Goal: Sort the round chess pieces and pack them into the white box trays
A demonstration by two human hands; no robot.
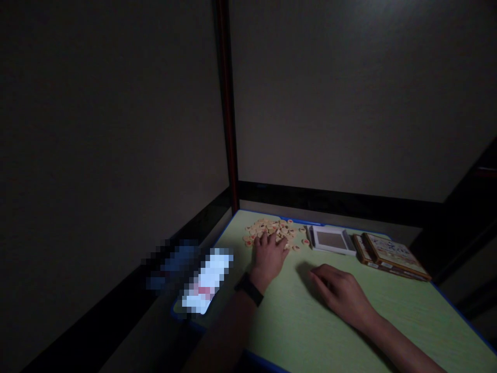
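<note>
A heap of several small pale round pieces with red marks (274, 229) lies at the far left of a green table (330, 326). My left hand (268, 255) rests flat on the near edge of the heap, fingers spread over the pieces, a dark band on its wrist. My right hand (337, 290) lies palm down on the bare tabletop to the right, fingers stretched toward the heap, holding nothing.
A white frame-like tray (333, 239) sits just right of the heap. Two flat boxes with brown edges (392, 255) lie further right. A lit, blurred-out screen (207, 280) sits at the table's left edge. Walls and a dark post (229, 103) close off the back.
</note>
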